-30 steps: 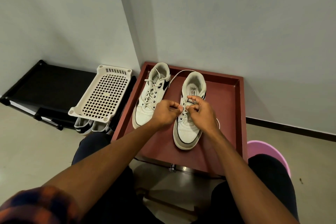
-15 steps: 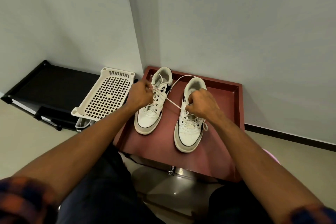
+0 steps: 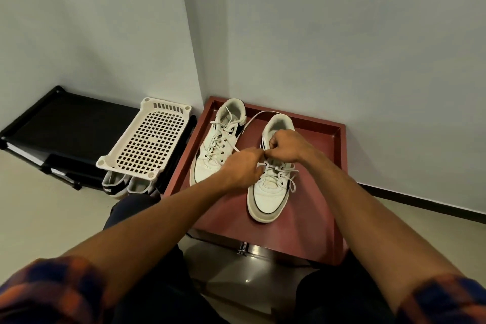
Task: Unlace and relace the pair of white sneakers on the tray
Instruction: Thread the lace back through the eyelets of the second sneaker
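I see left hand (image 3: pixel 242 169) and right hand (image 3: pixel 286 146) both pinching thin white lace (image 3: pixel 252 119) on right-side white leather sneaker (image 3: pixel 268 193). Half done, I judge; left-side sneaker (image 3: pixel 210 163) looks laced.

Two white sneakers are carried side by side on a dark red tray (image 3: pixel 313 200), with the toes turned toward the person. The left sneaker (image 3: pixel 210 163) is set close to the tray's left wall, and the right sneaker (image 3: pixel 267 200) near the middle. A loose lace (image 3: pixel 259 114) is seen between the heels. Beside the tray, a black shelf (image 3: pixel 68 123) and another pair of shoes (image 3: pixel 115 187) are placed on the pale floor (image 3: pixel 39 213).
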Available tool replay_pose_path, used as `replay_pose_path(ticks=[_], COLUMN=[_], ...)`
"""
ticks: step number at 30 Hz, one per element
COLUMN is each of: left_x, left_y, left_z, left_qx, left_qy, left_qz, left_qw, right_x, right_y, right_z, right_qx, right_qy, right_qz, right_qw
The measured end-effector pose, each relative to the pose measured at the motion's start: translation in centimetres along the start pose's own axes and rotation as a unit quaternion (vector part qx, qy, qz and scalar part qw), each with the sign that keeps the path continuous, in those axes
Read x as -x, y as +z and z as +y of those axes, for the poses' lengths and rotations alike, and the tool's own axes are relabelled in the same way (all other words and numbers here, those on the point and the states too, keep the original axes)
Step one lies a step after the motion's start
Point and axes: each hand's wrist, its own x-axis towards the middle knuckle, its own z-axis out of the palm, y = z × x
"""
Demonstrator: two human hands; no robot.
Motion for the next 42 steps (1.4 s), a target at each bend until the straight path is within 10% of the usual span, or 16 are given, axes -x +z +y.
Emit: replay_pose_path(ticks=[6,15,32,42], left_x=[-0.5,-0.6,-1.1,-2.7], left_y=[-1.9,-9.5,-2.3,-9.9], left_z=[-2.0,-7.2,-1.8,-7.4], left_qx=[-0.038,-0.102,-0.056,-0.111], left_qy=[0.001,-0.146,0.039,-0.132], left_qz=[-0.027,0.153,-0.120,0.070], left_qw=[0.999,0.972,0.990,0.983], right_x=[-0.3,-0.6,-0.2,-0.3], right_y=[1.1,1.6,1.5,1.1], right_z=[0.9,1.3,1.4,1.3], right_qx=[-0.016,-0.051,0.037,0.041], right_qy=[0.002,0.011,-0.024,-0.019], right_qz=[0.021,0.034,0.027,0.001], right_qw=[1.000,0.998,0.999,0.999])
